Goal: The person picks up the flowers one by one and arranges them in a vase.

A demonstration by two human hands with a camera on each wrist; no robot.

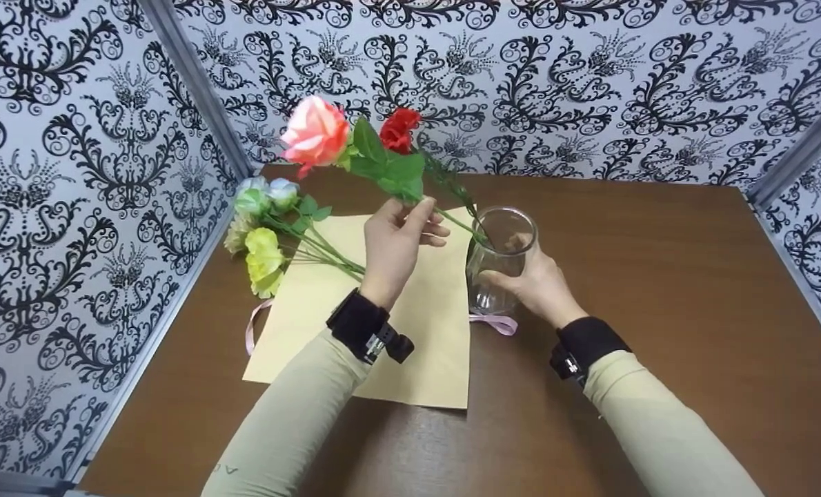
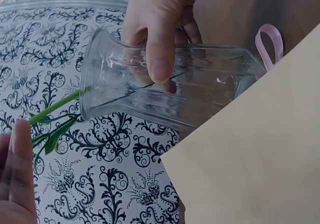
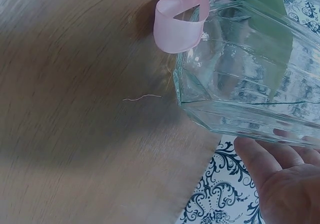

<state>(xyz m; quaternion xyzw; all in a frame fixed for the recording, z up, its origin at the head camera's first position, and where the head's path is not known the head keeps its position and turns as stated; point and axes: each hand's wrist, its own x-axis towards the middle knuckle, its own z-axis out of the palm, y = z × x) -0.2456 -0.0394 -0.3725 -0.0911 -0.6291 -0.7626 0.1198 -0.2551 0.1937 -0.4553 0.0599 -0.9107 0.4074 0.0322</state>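
My left hand (image 1: 395, 245) pinches the green stem (image 1: 462, 224) of a pink rose (image 1: 316, 134) just below its leaves. The bloom leans to the upper left, and the stem's lower end is just inside the mouth of a clear glass vase (image 2: 210, 93). A red flower (image 1: 400, 130) shows behind the rose's leaves; a thin dark stem (image 2: 117, 98) runs down inside the vase. My right hand (image 1: 547, 286) grips the vase around its upper part, thumb on the near side and fingers on the far side.
Yellow (image 1: 264, 259) and pale blue flowers (image 1: 283, 193) lie at the left, their stems across a sheet of tan paper (image 1: 417, 352). A pink ribbon (image 1: 500, 324) loops out by the vase's base. Patterned panels (image 1: 590, 90) border the brown table (image 1: 659, 276) at the back and sides.
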